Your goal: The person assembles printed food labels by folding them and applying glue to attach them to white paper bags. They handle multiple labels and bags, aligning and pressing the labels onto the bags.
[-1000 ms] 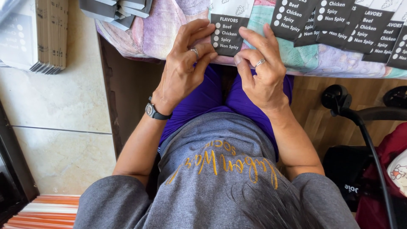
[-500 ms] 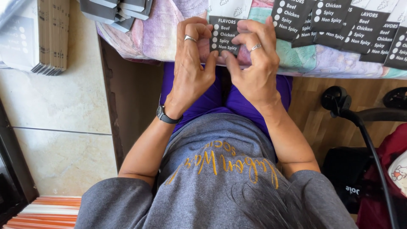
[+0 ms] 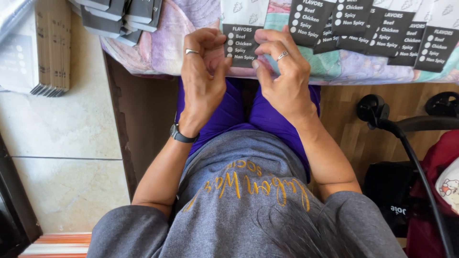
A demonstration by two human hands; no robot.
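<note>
A flat black-and-white card (image 3: 240, 42) with a printed checklist lies at the near edge of the table. My left hand (image 3: 202, 79), with a ring and a dark wristwatch, curls its fingers at the card's left edge, the thumb by its lower corner. My right hand (image 3: 283, 79), also ringed, pinches the card's right edge. Both hands rest over my lap, above purple trousers.
A row of overlapping cards of the same kind (image 3: 382, 28) runs along the pastel patterned table cloth (image 3: 162, 48) to the right. Dark folded pieces (image 3: 114, 16) are piled at the table's upper left. A stack of cardboard flats (image 3: 45, 48) stands on the tiled floor. A black stand (image 3: 382, 119) and a red bag (image 3: 437, 191) are at the right.
My fingers lay spread on the card, then both hands closed over it. Now they sit at its two side edges and the printed panel shows between them.
</note>
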